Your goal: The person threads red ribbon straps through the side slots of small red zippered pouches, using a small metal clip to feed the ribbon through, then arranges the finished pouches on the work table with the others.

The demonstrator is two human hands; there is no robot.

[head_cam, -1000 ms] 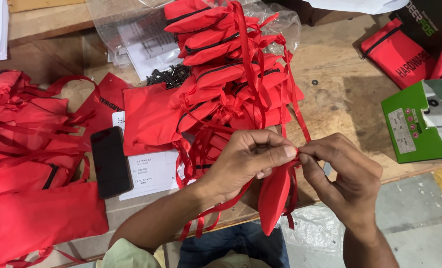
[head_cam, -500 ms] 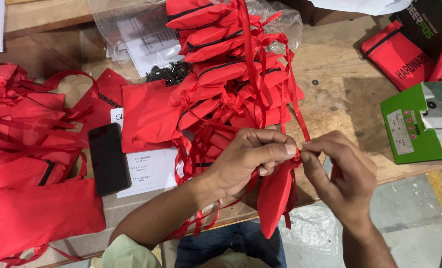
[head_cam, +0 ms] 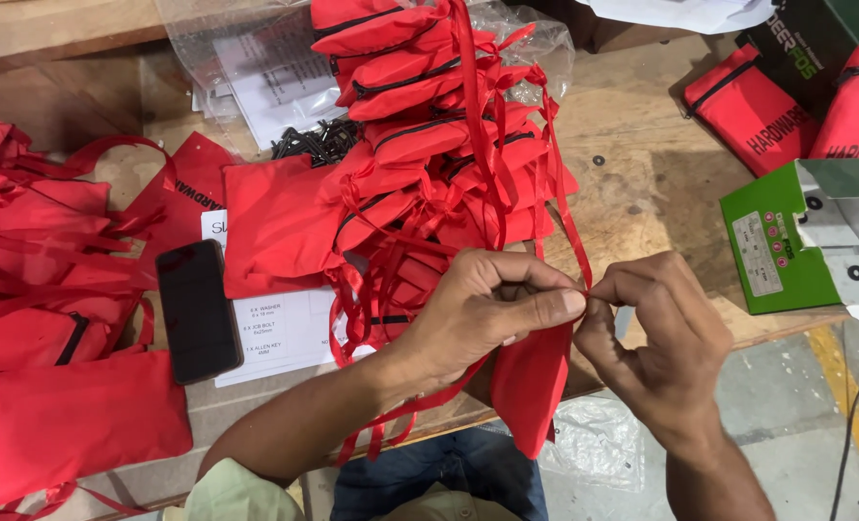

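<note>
Far left, a heap of flat red pouches [head_cam: 43,318] lies on the counter [head_cam: 642,183], apparently waiting, with a black phone [head_cam: 198,311] beside it. In the middle, a pile of filled, zipped pouches [head_cam: 429,145] with trailing ribbons looks finished. At the near edge, the left hand [head_cam: 478,314] and right hand [head_cam: 656,338] meet, fingers pinched on the ribbon at the top of one small red pouch [head_cam: 531,386], which hangs below them. Many pouches seem left.
</note>
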